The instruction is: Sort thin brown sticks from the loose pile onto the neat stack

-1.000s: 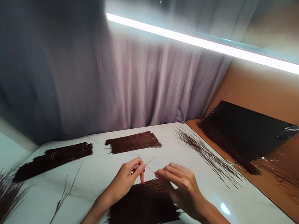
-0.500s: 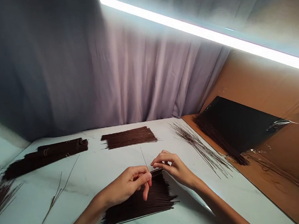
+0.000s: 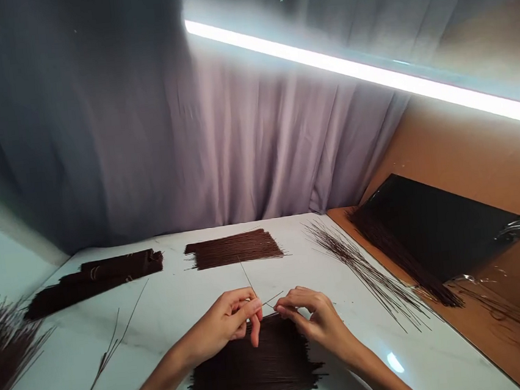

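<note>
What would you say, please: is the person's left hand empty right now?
No, the left hand is pinching a thin brown strand, which sticks out above the hand in the head view.

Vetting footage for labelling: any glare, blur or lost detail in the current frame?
Head view: light tube blown out, haloing the curtain; head view: glare spot on the white table; head view: left-edge strands look smeared; head view: left hand and right hand reasonably sharp, dark stack loses strand detail.
</note>
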Tool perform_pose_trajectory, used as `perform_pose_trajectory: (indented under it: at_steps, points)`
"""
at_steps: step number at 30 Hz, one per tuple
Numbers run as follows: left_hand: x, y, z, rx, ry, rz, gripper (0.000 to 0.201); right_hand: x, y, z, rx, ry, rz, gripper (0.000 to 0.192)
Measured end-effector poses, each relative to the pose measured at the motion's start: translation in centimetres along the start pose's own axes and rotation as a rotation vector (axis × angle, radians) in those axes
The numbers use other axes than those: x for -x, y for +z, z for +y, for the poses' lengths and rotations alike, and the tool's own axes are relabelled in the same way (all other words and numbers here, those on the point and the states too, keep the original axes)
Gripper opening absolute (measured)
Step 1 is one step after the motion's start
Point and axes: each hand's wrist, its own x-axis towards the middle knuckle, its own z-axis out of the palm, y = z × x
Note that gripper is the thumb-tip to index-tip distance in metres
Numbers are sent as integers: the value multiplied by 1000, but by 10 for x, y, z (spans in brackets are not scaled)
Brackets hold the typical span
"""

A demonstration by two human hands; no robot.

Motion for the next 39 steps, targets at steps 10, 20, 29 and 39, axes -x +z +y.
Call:
perform_pose_trajectory:
  at_steps: [10,20,29,39]
  points:
    - [-6,3,-4,-14,-40,156,39,1,-9,-10,124,-52,-43,22]
    - [-1,-1,-1,-117,-44,239,28,1,-44,-5,196,-14,-44,15]
    - [-2,-7,-9,-270,-61,185,26,-2,-53,17,254,-113,-23,23]
    - [-6,18,-16,-236,-85,81,27,-8,-7,-23,858,-427,38,61]
